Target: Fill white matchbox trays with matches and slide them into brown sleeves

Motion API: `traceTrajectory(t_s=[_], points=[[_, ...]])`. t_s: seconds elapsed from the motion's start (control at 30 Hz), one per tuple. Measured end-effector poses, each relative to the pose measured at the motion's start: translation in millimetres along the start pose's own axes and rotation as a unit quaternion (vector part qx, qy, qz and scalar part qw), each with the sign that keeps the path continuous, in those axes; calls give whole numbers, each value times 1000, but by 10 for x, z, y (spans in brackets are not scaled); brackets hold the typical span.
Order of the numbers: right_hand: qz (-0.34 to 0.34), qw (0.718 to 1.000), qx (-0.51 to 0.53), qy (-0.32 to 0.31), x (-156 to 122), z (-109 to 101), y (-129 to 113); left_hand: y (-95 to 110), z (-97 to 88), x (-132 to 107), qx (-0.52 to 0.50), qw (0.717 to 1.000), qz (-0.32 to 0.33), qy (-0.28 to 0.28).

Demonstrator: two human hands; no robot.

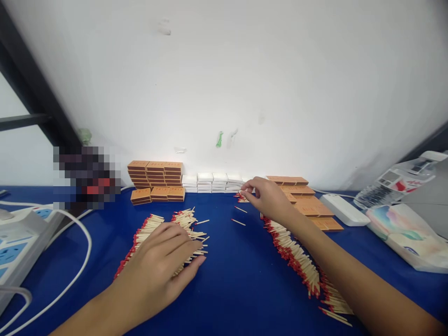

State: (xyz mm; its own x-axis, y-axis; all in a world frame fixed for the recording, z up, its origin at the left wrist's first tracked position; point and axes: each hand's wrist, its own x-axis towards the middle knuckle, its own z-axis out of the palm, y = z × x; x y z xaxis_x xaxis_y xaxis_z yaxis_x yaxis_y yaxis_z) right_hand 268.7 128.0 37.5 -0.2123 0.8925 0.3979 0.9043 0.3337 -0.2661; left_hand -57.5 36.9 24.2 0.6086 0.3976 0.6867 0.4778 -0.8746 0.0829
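Observation:
My left hand (159, 263) lies palm down over a heap of red-tipped matches (149, 227), its fingers stretched and the thumb out to the side. What lies under the palm is hidden. Farther back, my right hand (262, 193) has thumb and fingertips pinched together beside a small cluster of matches (240, 198), in front of stacked white matchbox trays (213, 177). Whether a match is between those fingertips is too small to tell. A long row of matches (289, 249) runs beneath and beside my right forearm. Two loose matches (238, 222) lie between the hands.
Orange matchboxes (156, 175) are stacked at the back left, and more orange boxes (311, 205) stand behind the right forearm. A white power bank (345, 210), a plastic bottle (395, 184) and a tissue pack (406, 235) are at right. A power strip (26, 247) with white cables occupies the left.

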Motion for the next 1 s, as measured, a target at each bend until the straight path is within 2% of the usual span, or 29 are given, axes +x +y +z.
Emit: traceTrajectory(t_s=[0.2,0.33,0.43,0.53,0.6,0.7,0.77,0.8,0.9,1.0], points=[[-13,998,-62,-5,394,63,-223,-13,-4,5,-4,1000,6,5],[2,995,-92,-26,547,59,-229,-21,3,-6,-3,1000,7,6],[11,995,-94,-31,570,-36,-220,-19,14,-17,-3,1000,11,4],[12,996,-89,-25,416,-177,-304,-20,22,-28,6,1000,0,16],[0,998,-59,-37,177,-238,-441,-20,23,-35,28,999,-18,22],[-59,988,40,-136,-313,-223,-727,-3,26,-48,56,998,-34,23],[-72,973,67,-208,-605,-164,-900,18,34,-56,60,998,-31,17],[-79,969,71,-222,-706,-134,-958,28,41,-61,59,998,-29,11],[-69,966,101,-228,-773,-91,-958,38,68,-80,55,998,-25,-10],[-15,977,126,-172,-600,-109,-705,13,102,-123,62,997,-33,-27]])
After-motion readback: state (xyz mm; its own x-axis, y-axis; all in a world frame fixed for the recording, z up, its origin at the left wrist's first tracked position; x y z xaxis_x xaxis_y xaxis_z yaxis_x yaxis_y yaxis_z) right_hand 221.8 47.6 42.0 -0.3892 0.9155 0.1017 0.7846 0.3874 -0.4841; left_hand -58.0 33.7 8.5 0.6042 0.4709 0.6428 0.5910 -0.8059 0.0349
